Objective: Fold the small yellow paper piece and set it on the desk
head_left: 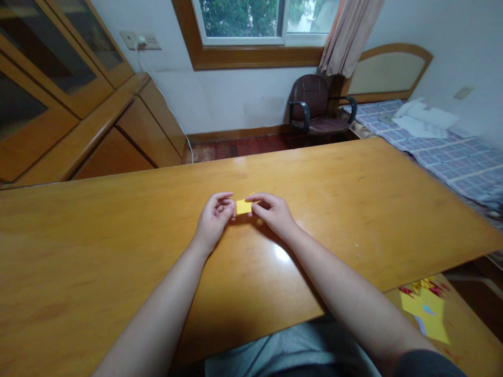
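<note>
A small piece of yellow paper (pixel 244 207) is held between my two hands, just above the wooden table (pixel 118 251). My left hand (pixel 214 217) pinches its left edge between thumb and fingers. On the opposite side, my right hand (pixel 271 209) grips the right edge, with the thumb in front and the index finger along the top. A thin yellow tip shows above the right index finger. Part of the paper is hidden behind the right fingers, so I cannot tell how it is folded there.
At lower right, a lower surface (pixel 471 319) carries yellow sheets (pixel 426 309) and several small red and yellow pieces (pixel 426 285). Beyond the table are a brown armchair (pixel 310 102), a bed (pixel 451 152) with white papers, and wooden cabinets (pixel 129 125) at left.
</note>
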Available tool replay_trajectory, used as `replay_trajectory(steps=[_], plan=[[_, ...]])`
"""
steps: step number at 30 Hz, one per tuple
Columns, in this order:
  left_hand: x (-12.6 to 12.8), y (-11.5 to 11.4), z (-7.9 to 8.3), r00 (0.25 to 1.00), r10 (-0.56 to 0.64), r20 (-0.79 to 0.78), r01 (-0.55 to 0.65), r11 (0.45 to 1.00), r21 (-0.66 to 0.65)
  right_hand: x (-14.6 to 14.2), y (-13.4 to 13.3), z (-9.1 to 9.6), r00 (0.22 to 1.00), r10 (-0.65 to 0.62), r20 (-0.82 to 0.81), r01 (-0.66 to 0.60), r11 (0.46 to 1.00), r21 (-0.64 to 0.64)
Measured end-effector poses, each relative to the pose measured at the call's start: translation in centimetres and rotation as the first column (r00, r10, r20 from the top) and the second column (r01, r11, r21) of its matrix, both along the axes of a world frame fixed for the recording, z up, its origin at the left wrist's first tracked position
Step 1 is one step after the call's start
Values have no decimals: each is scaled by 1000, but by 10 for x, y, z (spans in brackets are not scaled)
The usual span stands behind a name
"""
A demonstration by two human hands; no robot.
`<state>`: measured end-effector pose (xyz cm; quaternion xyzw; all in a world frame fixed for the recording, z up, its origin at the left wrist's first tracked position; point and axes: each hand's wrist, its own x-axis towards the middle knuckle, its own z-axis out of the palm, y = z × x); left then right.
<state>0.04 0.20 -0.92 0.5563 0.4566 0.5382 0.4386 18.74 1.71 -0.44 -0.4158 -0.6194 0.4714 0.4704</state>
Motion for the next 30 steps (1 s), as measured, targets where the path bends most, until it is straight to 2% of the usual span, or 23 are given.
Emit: replay_trajectory(steps=[3, 6, 10, 16, 26, 30], plan=[[1, 0, 3, 996, -83, 41, 86, 993, -85, -1, -1, 1, 998, 33, 48, -36, 997, 64], [1, -2, 6, 993, -110, 49, 116, 984, -136, -1, -2, 1, 993, 64, 101, -76, 990, 122], [-1, 0, 5, 996, -72, 60, 79, 989, -124, 1, 0, -1, 987, 66, 147, -96, 974, 206], [-2, 4, -1, 995, -35, 89, 45, 993, -111, 4, 4, -2, 981, 97, 170, -155, 916, 371], [1, 2, 3, 996, 17, 89, -8, 995, -102, 4, 5, -5, 985, 101, 136, -145, 921, 363], [1, 0, 6, 995, -27, 97, 38, 993, -107, 4, 5, -2, 992, 75, 98, -104, 939, 329]])
